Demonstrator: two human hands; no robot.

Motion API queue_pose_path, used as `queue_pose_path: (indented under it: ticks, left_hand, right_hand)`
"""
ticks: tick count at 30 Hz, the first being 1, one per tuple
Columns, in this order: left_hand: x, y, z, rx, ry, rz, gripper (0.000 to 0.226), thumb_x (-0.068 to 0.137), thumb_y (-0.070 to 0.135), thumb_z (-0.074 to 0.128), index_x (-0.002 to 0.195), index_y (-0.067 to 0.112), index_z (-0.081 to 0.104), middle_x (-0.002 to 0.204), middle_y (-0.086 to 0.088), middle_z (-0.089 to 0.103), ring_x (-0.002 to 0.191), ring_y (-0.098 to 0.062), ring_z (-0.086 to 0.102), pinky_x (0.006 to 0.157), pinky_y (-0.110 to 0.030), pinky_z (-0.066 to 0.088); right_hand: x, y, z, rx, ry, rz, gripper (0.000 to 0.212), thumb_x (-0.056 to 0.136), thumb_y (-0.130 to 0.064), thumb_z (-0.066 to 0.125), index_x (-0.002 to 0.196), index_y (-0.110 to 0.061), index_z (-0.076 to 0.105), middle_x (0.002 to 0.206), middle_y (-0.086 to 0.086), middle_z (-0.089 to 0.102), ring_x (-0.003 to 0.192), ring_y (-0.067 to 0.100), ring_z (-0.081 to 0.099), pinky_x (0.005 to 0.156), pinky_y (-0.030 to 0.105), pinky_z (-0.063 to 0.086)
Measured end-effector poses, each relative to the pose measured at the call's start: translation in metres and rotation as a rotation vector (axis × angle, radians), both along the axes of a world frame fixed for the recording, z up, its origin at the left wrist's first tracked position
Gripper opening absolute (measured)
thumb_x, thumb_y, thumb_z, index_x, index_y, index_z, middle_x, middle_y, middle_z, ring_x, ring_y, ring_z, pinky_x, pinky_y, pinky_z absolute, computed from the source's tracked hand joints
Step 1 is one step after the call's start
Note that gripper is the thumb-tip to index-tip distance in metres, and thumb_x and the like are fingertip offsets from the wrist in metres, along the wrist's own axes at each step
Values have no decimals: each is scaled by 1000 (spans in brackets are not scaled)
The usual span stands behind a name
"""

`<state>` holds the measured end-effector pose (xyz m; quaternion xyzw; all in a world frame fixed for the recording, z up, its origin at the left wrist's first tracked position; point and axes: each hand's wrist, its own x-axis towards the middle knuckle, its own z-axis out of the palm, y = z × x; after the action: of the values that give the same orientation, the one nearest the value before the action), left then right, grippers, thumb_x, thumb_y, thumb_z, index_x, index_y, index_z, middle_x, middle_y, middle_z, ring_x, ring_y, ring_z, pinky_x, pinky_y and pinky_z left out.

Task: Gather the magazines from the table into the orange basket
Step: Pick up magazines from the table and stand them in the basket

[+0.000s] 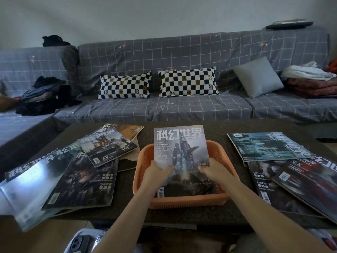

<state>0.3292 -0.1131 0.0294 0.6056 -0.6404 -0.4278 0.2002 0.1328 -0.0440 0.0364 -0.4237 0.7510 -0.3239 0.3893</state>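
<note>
Both hands, the left hand (158,172) and right hand (213,170), are gripping the glossy grey-blue magazine (182,157) by its side edges, holding it tilted lengthwise away over the orange plastic basket (221,154) on the dark tabletop (125,181).

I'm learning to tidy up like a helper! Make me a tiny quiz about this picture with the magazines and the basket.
1. True or false: both hands hold the same magazine.
2. Where does that magazine's lower end sit? A) on the sofa B) inside the orange basket C) on the floor
3. Fill in: the two pillows in the middle of the sofa have a black-and-white ______ pattern.

Key:
1. True. The left hand and the right hand each grip one side edge.
2. B. Its top leans over the far rim.
3. Checkered.
</note>
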Motion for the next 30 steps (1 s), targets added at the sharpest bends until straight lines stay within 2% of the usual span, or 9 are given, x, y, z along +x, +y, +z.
queue_pose_path:
  ticks: [3,5,8,11,13,15,17,20,30]
  left_hand:
    - [-3,4,4,23,6,26,69,90,41,58,144,8,30,89,7,59,70,-7,62,35,-8,40]
    - [-6,6,6,-11,48,56,74,92,36,58,149,6,21,105,0,62,86,-15,65,54,-9,48]
    - [-6,14,10,-155,103,95,81,90,34,61,152,14,12,143,-12,46,112,-23,59,85,-31,52]
    - [-8,31,19,-288,187,50,73,90,35,57,150,29,16,147,-8,43,116,-20,60,88,-43,57]
    - [-17,41,27,-342,280,15,62,93,29,56,146,35,25,127,-5,59,82,-2,69,56,-21,56]
    - [-32,51,35,-325,308,-20,54,95,28,54,143,34,30,106,1,64,59,4,64,42,-10,43]
    - [-50,61,40,-305,273,-85,43,97,30,50,139,29,39,102,11,63,66,10,62,47,-10,45]
    - [-82,75,44,-267,255,-180,39,98,32,47,137,30,44,122,12,59,99,2,59,81,-24,53]
    - [-195,113,23,-228,234,-406,33,97,28,48,131,28,48,94,17,60,78,4,59,62,-13,42]
  right_hand:
    - [1,-2,0,8,17,-36,6,93,-21,50,96,-21,54,83,-7,61,77,7,59,62,23,44]
    - [3,-1,3,25,9,-47,31,93,-26,50,122,-12,50,100,-1,64,87,12,61,68,26,44]
    - [4,5,8,-21,61,-66,59,93,-33,50,143,-10,29,134,7,52,111,20,56,78,26,39]
    - [1,14,14,-181,166,-60,57,92,-34,52,142,-16,31,139,3,48,109,14,54,77,20,38]
    - [-3,21,19,-274,169,-88,58,91,-35,55,142,-19,33,142,2,45,118,15,50,91,28,40]
    - [-8,31,24,-327,167,-100,56,90,-36,56,140,-21,37,141,1,46,123,15,48,97,29,37]
    - [-13,41,28,-374,187,-106,50,89,-36,57,135,-22,43,135,0,52,116,11,51,92,25,37]
    - [-27,63,30,-425,265,-123,41,89,-34,58,128,-22,50,123,-6,59,103,4,52,84,22,41]
    - [-121,151,-9,-396,330,-480,30,88,-21,61,118,-18,59,107,-1,66,93,8,57,78,21,45]
